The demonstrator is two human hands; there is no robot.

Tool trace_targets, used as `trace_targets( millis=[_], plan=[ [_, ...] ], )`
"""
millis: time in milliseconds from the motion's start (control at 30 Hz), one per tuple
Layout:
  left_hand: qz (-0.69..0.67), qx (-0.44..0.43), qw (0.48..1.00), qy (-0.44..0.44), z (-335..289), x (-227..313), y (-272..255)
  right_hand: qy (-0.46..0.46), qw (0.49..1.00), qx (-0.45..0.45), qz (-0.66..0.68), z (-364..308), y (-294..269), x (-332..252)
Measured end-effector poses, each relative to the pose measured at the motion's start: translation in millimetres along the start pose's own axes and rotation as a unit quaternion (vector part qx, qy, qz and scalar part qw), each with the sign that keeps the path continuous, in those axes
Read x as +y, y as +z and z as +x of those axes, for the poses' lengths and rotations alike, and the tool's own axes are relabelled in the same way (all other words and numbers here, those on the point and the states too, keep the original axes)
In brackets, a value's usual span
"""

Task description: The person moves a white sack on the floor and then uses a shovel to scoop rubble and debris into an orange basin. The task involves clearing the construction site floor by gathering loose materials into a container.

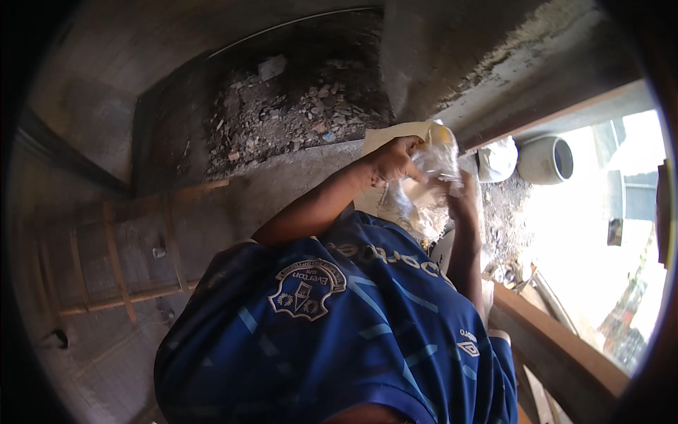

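Pale lettering across a blue shirt, in its crest (shield-shaped), beside a logo

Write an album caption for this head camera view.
Left hand grips crumpled clear plastic, right hand close against it, over a cream sheet, with rubble strewn beyond.

Rubble lay at upper centre, a slatted frame at left.
Plastic film was between left hand and right hand; farther right, a bag sat just left of a tub.
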State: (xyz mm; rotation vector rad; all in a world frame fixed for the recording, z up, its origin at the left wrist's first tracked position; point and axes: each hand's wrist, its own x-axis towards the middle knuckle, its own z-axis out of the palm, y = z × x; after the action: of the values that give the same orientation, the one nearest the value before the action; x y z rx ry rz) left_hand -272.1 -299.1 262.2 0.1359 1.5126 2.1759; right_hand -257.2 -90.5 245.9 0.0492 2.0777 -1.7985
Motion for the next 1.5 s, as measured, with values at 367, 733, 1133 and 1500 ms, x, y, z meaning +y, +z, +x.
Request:
trace_targets(
  millis=[367, 733, 1133, 1500],
  plan=[
    [-0.018, 0.19, 0.97, -0.153, -44.7, -38.7, -94.6, 0.123, 0.934, 0.069, 0.33, 19.9, -74.7, 0.7],
    [-0.408, -0.05, 0.884, -0.225, -45.8, -12.2, -71.6, 0.041, 0.994, -0.018, -0.101, 12.6, -131.2, 117.8],
    [-0.276, -0.095, 0.937, -0.191, -5.2, 7.8, -18.1, -0.255, 0.871, 0.176, -0.381, -40.8, -5.1, -47.9],
    [0.224, 0.076, 0.972, -0.01, -3.4, 25.8, -46.9, -0.129, 0.933, 0.327, 0.082, 3.5, -41.3, -21.9]
  ],
)
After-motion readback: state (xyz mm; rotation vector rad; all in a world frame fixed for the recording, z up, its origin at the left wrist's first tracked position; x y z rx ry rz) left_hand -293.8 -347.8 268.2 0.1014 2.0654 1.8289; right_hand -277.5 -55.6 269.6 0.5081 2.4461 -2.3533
